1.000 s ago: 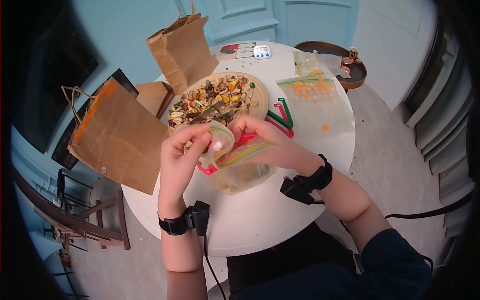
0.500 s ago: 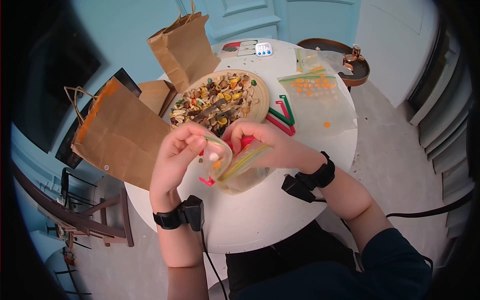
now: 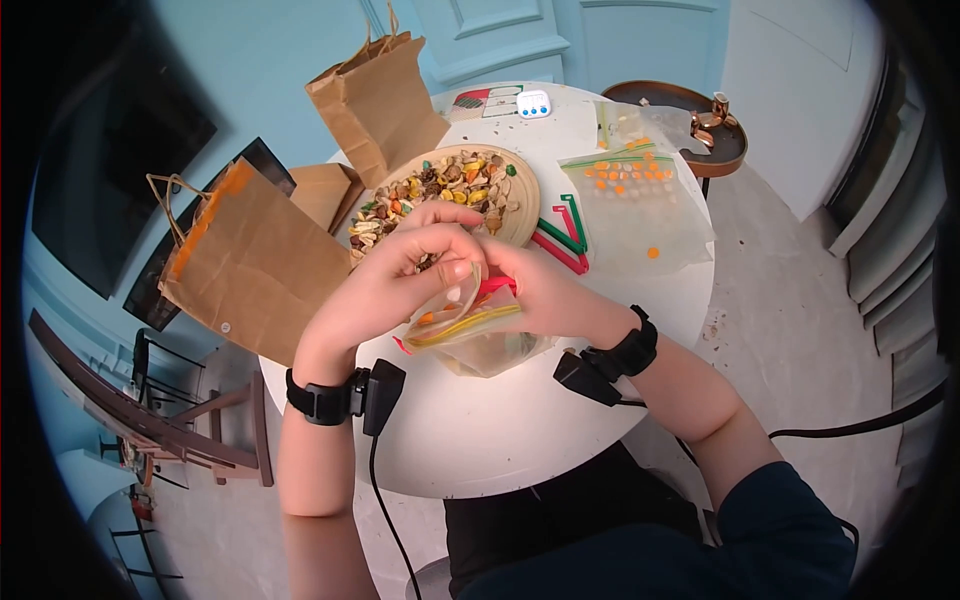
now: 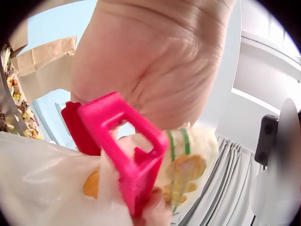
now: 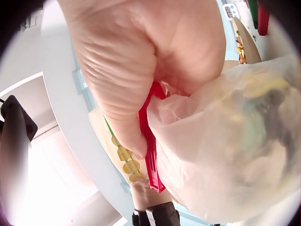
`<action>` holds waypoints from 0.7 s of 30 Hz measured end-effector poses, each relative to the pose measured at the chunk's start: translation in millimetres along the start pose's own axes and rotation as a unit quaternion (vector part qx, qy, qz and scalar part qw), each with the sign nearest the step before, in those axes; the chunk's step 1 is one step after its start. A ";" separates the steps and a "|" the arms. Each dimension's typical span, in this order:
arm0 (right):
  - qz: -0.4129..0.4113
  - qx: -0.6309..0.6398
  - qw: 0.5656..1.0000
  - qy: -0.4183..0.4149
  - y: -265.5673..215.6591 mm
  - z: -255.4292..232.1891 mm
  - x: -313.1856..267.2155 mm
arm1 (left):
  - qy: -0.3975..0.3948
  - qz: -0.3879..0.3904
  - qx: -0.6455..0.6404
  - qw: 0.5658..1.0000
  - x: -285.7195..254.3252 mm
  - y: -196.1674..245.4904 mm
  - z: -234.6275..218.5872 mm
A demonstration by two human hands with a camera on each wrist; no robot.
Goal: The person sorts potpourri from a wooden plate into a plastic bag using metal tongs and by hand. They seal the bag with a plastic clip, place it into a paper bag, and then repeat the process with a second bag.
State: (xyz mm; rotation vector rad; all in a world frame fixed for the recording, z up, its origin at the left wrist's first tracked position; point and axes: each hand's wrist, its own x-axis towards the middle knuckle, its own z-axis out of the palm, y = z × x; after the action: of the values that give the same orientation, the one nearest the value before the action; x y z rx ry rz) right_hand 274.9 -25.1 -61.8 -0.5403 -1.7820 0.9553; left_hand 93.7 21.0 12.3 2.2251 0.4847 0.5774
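Observation:
Both hands meet over a translucent zip bag [image 3: 486, 352] with yellow-edged seal and dark and yellow contents. My left hand [image 3: 385, 285] pinches the bag's upper edge between thumb and fingers. My right hand [image 3: 560, 295] grips the bag's neck together with a red clip [image 5: 149, 136], which runs beside the thumb in the right wrist view. In the left wrist view the pink-red clip [image 4: 136, 162] lies across the bag plastic [image 4: 56, 179], below the palm; orange pieces show through. Some fingertips are hidden behind the hands and bag.
A round board [image 3: 520, 200] of mixed dried pieces lies behind the hands. Green and red clips [image 3: 572, 235] lie right of it, beside a flat bag [image 3: 640, 225] with orange pieces. Paper bags [image 3: 250, 265] stand left; a white timer [image 3: 534, 104] is at the back.
My left hand has moved right and closer to my right hand, its fingers now reaching over the bag's top. The bag's opening looks narrower. My right hand stays about where it was.

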 end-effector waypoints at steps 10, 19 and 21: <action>0.081 0.091 0.992 0.038 -7.1 -2.1 2.3 | 0.191 -0.020 0.122 0.974 -43.3 27.8 20.1; 0.089 0.153 0.984 0.009 2.5 -8.3 4.2 | 0.150 -0.136 -0.014 0.979 -40.0 31.7 17.3; 0.103 0.160 0.982 -0.001 1.6 -8.7 4.4 | 0.139 -0.137 -0.041 0.980 -40.4 36.3 16.1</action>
State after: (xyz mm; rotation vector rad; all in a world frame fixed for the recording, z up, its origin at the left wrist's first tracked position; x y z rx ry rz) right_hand 281.0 -17.8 -59.0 -0.5219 -1.5522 1.3573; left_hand 74.9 -31.9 20.2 1.9628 0.8796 0.7495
